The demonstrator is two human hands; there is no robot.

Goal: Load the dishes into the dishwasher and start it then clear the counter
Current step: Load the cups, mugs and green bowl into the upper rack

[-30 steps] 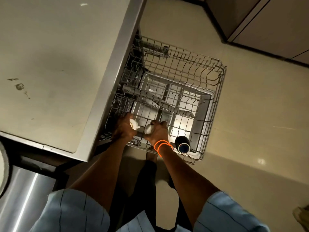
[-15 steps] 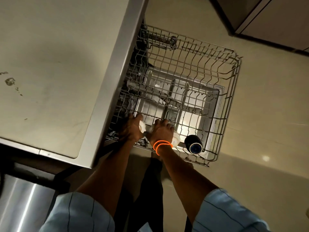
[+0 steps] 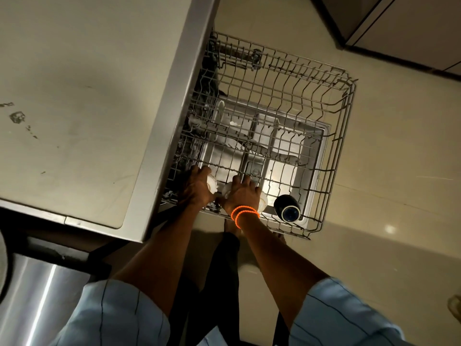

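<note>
Now, head view: since a second ago your hands have barely shifted; only the camera has moved. Your left hand (image 3: 197, 187) grips one white cup (image 3: 212, 183), your right hand (image 3: 240, 194) covers another (image 3: 227, 188), both low at the near edge of the rack (image 3: 345, 136). Judged: cups being seated, loading early. A dark mug (image 3: 287, 208) lies just right. The counter (image 3: 87, 96) edge crowds your left wrist.

Wire rack (image 3: 345, 113) with dark cup (image 3: 287, 207)
</note>
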